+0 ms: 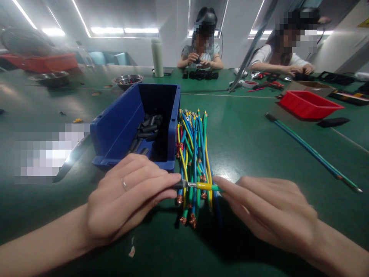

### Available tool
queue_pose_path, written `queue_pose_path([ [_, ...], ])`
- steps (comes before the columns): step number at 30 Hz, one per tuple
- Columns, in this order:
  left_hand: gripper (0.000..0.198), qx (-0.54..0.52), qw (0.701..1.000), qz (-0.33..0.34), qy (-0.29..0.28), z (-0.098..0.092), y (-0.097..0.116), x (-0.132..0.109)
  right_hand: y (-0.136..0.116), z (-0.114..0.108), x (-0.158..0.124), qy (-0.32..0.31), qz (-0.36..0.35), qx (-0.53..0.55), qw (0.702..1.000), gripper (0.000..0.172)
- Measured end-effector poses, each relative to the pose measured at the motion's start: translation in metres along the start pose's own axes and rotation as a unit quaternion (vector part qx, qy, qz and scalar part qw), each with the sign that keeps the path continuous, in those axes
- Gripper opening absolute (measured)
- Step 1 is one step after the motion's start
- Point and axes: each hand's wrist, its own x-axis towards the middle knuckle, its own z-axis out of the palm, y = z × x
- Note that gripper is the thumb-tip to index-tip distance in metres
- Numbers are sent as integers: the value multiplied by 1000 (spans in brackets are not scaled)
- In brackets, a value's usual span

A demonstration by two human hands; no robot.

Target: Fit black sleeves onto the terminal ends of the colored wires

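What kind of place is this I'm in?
Probably a small wiring or electrical assembly workshop: there's a bundle of wires with bare copper ends, a blue bin of short black tubes, and two people across the green table.

Shiny metal is sitting among smooth plastics.
The green tabletop [250,146] is showing a smooth, glossy sheen; the blue bin [115,123] is looking like satin plastic, its black tubes [148,134] appearing matt. Bundled wires [206,154] are gleaming in slick plastic insulation — their copper ends [192,220] looking rough and frayed — while the held lug [190,184] is shining silvery beside a glossy yellow sleeve [204,186]. The bowl [128,81] is glinting like polished metal.
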Motion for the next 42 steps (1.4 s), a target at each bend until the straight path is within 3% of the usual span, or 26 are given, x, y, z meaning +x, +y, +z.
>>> queue_pose_path([
  [12,13,-28,999,28,36,6,1,7,0,2,-2,-13,-10,0,1000,30],
  [33,17,-21,999,35,24,10,-5,2,-2,4,-7,-51,-15,45,998,38],
  [37,17,-20,999,42,-1,10,-6,2,-4,4,-6,-52,-12,54,997,38],
  [42,16,-29,998,54,19,12,-5,3,-5,3,-3,-61,-18,73,995,38],
])
